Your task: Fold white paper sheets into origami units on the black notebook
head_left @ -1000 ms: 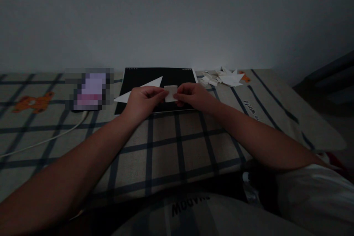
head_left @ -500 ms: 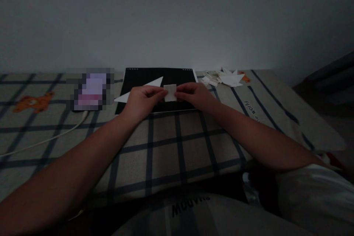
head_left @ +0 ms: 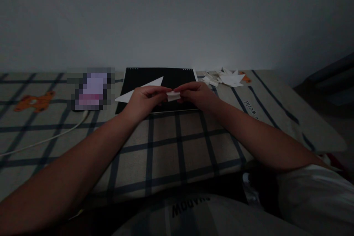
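Nearest to the camera lie the person's lap and a checked blanket (head_left: 166, 143) with dark lines on it. Both bare arms reach forward over the blanket and meet in the middle.

The left hand (head_left: 143, 99) and the right hand (head_left: 195, 95) come together over a small white paper piece (head_left: 173, 96). Each hand pinches one side of it with thumb and fingertips, and the other fingers are curled in. The paper piece sits just above the near edge of a black board (head_left: 157, 77) and looks bent over on itself, so it shows as a thin, flat strip. I think the fold is partly made: the paper looks doubled, but it is not pressed flat yet, and both hands have it off the board.

Behind the left hand a long white paper triangle (head_left: 143, 87) lies on the black board. It is not being touched. To the left there is a blurred patch and a white cable (head_left: 55, 136) on the blanket.

Farther back on the right, a small pile of white paper bits (head_left: 225, 78) rests on the blanket. Some look folded into points already. Behind it all is a plain grey wall (head_left: 177, 18).
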{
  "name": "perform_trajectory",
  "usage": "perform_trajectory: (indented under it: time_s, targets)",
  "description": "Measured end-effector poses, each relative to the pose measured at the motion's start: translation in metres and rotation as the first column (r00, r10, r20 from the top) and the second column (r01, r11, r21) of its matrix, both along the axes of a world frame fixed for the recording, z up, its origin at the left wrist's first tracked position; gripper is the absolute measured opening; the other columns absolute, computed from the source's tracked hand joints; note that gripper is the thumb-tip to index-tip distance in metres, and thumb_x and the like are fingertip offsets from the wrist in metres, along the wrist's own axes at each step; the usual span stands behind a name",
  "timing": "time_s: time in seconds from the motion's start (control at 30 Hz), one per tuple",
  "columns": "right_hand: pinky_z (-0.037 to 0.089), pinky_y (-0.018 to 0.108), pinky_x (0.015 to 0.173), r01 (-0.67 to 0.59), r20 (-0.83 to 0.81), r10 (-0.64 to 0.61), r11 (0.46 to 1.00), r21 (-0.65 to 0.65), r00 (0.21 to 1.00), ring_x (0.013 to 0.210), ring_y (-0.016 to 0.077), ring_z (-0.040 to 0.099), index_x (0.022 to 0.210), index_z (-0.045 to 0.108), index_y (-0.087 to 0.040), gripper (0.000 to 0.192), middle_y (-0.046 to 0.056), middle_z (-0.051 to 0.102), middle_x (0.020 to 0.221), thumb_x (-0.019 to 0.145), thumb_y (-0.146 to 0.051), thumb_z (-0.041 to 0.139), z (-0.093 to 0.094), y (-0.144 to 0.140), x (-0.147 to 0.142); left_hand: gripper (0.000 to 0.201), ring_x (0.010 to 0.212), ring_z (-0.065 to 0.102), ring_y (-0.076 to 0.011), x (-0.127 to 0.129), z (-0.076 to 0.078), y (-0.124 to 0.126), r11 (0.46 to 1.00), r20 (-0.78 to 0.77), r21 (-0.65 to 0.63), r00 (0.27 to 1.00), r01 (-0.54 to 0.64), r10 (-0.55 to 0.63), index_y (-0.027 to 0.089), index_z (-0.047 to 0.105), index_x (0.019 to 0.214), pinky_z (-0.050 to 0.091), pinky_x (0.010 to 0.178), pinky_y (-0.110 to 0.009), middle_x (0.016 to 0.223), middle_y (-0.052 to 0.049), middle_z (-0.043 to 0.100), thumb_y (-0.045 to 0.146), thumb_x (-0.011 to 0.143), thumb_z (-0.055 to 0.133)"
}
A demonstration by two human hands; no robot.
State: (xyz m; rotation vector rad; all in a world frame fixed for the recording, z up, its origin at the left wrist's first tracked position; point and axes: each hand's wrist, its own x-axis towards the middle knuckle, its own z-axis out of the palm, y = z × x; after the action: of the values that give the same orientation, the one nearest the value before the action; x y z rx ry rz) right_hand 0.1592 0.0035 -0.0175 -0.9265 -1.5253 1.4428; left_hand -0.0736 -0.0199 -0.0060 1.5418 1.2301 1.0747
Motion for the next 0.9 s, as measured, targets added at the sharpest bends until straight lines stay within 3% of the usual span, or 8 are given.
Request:
perform_trajectory:
  time_s: [0.13,0.33,0.5,0.67,0.9]
  targets:
    - [0.062,0.034,0.084,0.010,0.122,-0.030,0.987,0.161,0.992,0.082,0.0166,0.072,0.094,0.087,-0.026,0.012,0.000,0.080,0.090,0.088,-0.030,0.078,0.008,-0.006,0.002,0.034,0.081,0.075,-0.0202,0.000,-0.001,0.001,0.997,0.090,-0.058,0.995,0.054,-0.049,0.020,0.090,0.102,0.060,0.065,-0.028,0.094,-0.009,0.083,0.048,0.085,0.079]
    - [0.057,0.035,0.088,-0.021,0.225,-0.074,0.918,0.395,0.971,0.090,0.0187,0.071,0.105,0.090,-0.028,0.020,0.000,0.077,0.090,0.094,-0.030,0.073,0.006,-0.006,0.004,0.035,0.066,0.069,-0.0159,0.003,-0.001,0.001,0.993,-0.005,-0.104,0.998,0.059,-0.060,0.020,0.088,0.094,0.059,0.064,-0.028,0.083,-0.006,0.082,0.049,0.076,0.096]
    - [0.061,0.038,0.089,-0.042,0.168,0.001,0.970,0.241,0.986,0.089,0.0195,0.075,0.136,0.082,-0.024,0.046,0.002,0.082,0.094,0.097,-0.047,0.075,-0.004,0.000,0.003,0.033,0.065,0.068,-0.0146,0.003,0.000,0.000,0.997,0.017,-0.075,0.999,-0.027,0.028,0.020,0.088,0.093,0.057,0.062,-0.026,0.079,-0.004,0.081,0.049,0.078,0.096]
    - [0.063,0.036,0.083,-0.094,0.161,0.070,0.984,0.151,0.985,0.085,0.0193,0.076,0.108,0.085,-0.018,0.046,0.006,0.083,0.093,0.091,-0.061,0.082,-0.004,0.000,-0.001,0.032,0.066,0.068,-0.0150,0.004,0.001,-0.001,0.996,0.028,-0.035,0.996,-0.084,0.085,0.020,0.087,0.093,0.056,0.062,-0.026,0.081,-0.004,0.081,0.049,0.080,0.094]
    - [0.061,0.034,0.080,-0.083,0.198,0.036,0.968,0.235,0.980,0.081,0.0180,0.073,0.099,0.082,-0.019,0.046,0.005,0.081,0.089,0.093,-0.064,0.079,0.001,-0.002,0.000,0.038,0.060,0.064,-0.0132,0.006,-0.002,-0.001,0.997,-0.007,-0.071,0.999,0.040,-0.040,0.018,0.082,0.083,0.048,0.056,-0.023,0.069,-0.002,0.075,0.051,0.072,0.097]
